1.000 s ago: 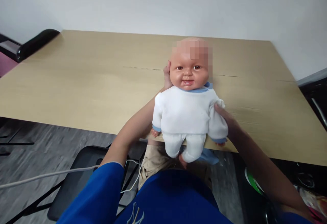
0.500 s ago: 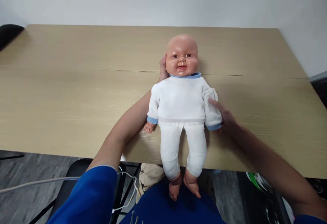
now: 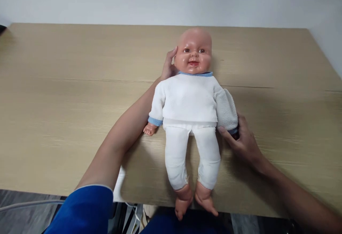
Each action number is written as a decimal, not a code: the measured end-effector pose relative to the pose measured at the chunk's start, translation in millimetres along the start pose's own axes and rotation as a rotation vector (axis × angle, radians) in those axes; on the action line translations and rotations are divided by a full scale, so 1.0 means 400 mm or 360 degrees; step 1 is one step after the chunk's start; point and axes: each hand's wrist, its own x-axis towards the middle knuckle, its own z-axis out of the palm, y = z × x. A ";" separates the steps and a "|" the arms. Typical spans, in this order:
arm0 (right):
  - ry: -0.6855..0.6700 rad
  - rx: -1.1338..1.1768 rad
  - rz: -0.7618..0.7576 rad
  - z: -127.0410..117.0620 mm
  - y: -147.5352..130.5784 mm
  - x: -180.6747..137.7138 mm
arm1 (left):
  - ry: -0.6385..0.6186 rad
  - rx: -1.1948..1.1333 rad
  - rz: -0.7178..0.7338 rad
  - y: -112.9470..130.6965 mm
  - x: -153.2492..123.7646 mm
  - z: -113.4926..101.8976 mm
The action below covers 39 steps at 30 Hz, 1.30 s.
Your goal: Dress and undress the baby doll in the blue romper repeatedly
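A baby doll [image 3: 191, 100] in a white top with blue trim and white trousers is face up over the table, its bare feet at the near edge. My left hand [image 3: 169, 64] is closed around the back and side of its head, with most of the fingers hidden behind. On the other side, my right hand [image 3: 242, 138] grips the end of the doll's sleeve [image 3: 227, 111], thumb in front and fingers around the outer side. That sleeve's cuff and the doll hand in it are mostly covered. The doll's other arm lies out beside my left forearm.
The light wooden table [image 3: 66, 120] reaches back to a pale wall [image 3: 133, 0]. A thin seam runs across its top. Below the near edge, a grey cable [image 3: 32, 203] crosses above the floor at the left.
My right hand has slid down from the doll's upper sleeve to its cuff, pulling that sleeve outward. My left hand stays at the head. The view has shifted closer over the table.
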 end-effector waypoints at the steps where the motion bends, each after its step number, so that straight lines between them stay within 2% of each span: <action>1: -0.0003 -0.0023 -0.0017 -0.002 0.005 -0.003 | 0.0013 -0.0147 0.0063 0.002 -0.015 -0.004; 3: -0.0023 -0.0047 -0.0037 -0.006 0.020 -0.007 | 0.0054 -0.0420 0.0151 0.003 -0.039 -0.011; 6: -0.0079 -0.0136 -0.0102 -0.011 0.049 -0.008 | 0.0063 -0.0512 0.0211 -0.004 -0.048 -0.022; 12: 0.0017 -0.0388 -0.0487 -0.008 0.066 -0.001 | 0.0623 -0.0068 0.0453 -0.033 -0.024 -0.045; 17: 0.0030 -0.0532 -0.0440 -0.001 0.035 -0.006 | 0.0879 0.0305 0.0540 -0.026 -0.025 -0.059; 22: 0.0033 -0.0576 -0.0422 0.000 0.028 -0.011 | 0.0931 0.0371 0.0512 -0.024 -0.020 -0.079; 29: 0.0027 -0.0533 -0.0403 -0.004 0.032 -0.010 | 0.1045 0.0447 0.0585 -0.067 -0.006 -0.117; 39: 0.0006 -0.0560 -0.0397 -0.006 0.026 -0.009 | 0.1019 0.0333 0.0560 -0.080 0.006 -0.110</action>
